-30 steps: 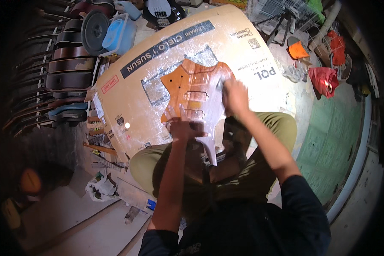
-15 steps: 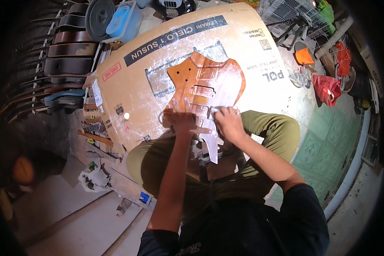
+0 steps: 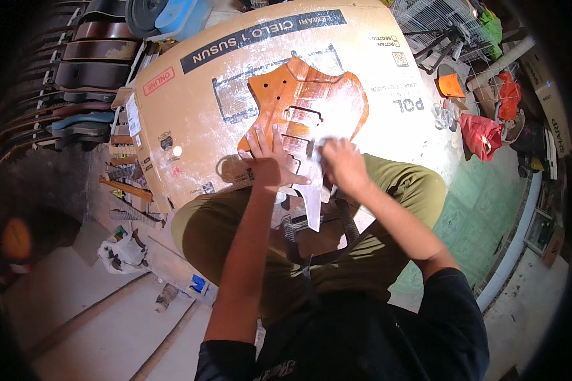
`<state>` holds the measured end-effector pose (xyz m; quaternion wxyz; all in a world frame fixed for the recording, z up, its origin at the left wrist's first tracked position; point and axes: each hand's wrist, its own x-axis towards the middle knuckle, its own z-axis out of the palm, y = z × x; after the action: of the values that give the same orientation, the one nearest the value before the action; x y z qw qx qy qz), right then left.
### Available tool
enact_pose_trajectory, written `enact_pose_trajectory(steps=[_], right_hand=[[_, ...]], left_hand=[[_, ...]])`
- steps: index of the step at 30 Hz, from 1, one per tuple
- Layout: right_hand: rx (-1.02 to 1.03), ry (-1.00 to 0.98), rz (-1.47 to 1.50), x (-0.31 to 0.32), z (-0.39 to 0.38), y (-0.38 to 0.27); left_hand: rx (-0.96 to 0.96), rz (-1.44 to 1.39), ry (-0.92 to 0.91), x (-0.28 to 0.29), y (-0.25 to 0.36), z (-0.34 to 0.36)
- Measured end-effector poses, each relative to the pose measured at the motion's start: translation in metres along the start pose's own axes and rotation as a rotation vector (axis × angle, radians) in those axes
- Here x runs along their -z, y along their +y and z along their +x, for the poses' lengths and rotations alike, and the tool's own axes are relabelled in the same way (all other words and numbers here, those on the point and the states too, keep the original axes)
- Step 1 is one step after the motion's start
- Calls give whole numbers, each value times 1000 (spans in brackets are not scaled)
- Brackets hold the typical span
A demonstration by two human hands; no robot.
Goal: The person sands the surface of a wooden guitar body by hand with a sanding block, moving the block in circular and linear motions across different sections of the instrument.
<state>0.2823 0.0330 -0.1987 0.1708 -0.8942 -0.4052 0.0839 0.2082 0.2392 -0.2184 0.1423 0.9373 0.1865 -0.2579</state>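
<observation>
A reddish-brown wooden electric guitar body with cut-out cavities and three small holes lies on a cardboard sheet, its narrow pale end over my lap. My left hand is spread on the body's left side, fingers stretched out and thumb reaching across its lower part. Curled on the right side, near the lower cavity, my right hand presses a small pale piece that looks like folded sandpaper. Most of that piece is hidden under the fingers. Whitish dust covers parts of the wood.
The printed cardboard spreads beneath the guitar body. Several guitar bodies stand racked at the far left, near a blue plastic container. To the right are a red bag and a wire cage. A plastic bag lies lower left.
The whole view has shifted, so the scene sits higher in the picture. My left fingers look more spread. The right hand stays by the same cavity, slightly blurred.
</observation>
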Motion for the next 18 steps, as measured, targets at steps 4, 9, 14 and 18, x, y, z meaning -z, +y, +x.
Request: enact_pose_trajectory(steps=[4, 9, 14, 18], right_hand=[[-261, 399, -14, 29, 70, 78], [-158, 91, 78, -2, 7, 8], [-323, 8, 155, 9, 39, 60], [-342, 310, -94, 26, 88, 89]], left_hand=[[-3, -189, 141, 28, 6, 14], [114, -309, 261, 9, -22, 44], [89, -238, 233, 21, -7, 37], [84, -217, 274, 22, -4, 42]])
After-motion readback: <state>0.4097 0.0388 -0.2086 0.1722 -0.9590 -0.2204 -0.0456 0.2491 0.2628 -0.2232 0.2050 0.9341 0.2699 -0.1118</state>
